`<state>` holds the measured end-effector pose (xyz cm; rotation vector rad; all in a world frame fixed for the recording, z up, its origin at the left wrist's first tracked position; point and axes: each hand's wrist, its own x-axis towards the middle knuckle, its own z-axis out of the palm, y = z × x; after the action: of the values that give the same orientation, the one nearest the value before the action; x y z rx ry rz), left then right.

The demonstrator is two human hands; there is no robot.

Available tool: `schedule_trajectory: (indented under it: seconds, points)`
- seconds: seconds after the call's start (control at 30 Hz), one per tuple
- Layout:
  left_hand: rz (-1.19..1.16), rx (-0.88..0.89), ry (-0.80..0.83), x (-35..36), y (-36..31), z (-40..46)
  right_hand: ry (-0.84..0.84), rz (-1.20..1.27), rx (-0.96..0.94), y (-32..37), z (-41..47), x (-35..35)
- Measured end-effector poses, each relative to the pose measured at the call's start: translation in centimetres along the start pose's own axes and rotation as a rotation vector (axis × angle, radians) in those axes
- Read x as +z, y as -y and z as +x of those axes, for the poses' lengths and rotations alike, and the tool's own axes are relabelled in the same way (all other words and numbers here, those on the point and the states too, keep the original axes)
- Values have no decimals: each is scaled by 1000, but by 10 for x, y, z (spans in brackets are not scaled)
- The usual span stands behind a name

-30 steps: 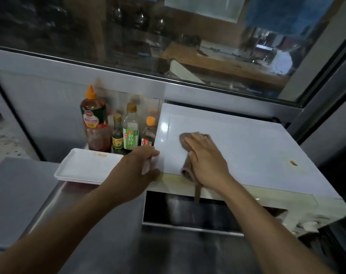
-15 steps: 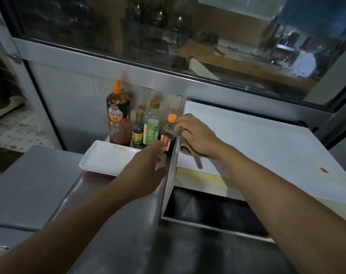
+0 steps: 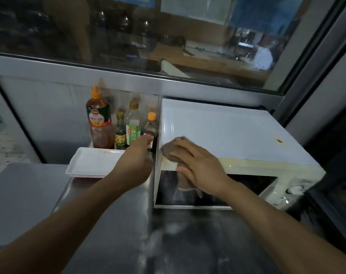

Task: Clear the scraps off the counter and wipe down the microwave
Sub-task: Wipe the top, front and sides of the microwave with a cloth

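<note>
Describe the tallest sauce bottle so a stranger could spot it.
Start at the white microwave; four bottles stand in the gap to its left, behind the white trays. The sauce bottle is the leftmost: tallest, filled with red sauce, with an orange pointed nozzle.

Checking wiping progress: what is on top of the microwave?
On the microwave top: the right hand pressing a brown cloth at the front-left corner, and a small orange stain toward the right. Whatever lies under the cloth is hidden.
</note>
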<state>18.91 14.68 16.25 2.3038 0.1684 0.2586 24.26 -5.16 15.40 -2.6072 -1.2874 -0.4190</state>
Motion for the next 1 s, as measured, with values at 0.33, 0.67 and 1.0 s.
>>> schedule_trajectory:
  seconds: [0.33,0.67,1.0]
  points:
    - [53,185,73,18,-11,-5,-186,-131,386,-9,-39,-3]
    - [341,151,-44,32,-37,-3,-68,-79,108,-8,-26,-2]
    - [351,372,10,119,-114,-2,-38,-73,362,-160,-157,-60]
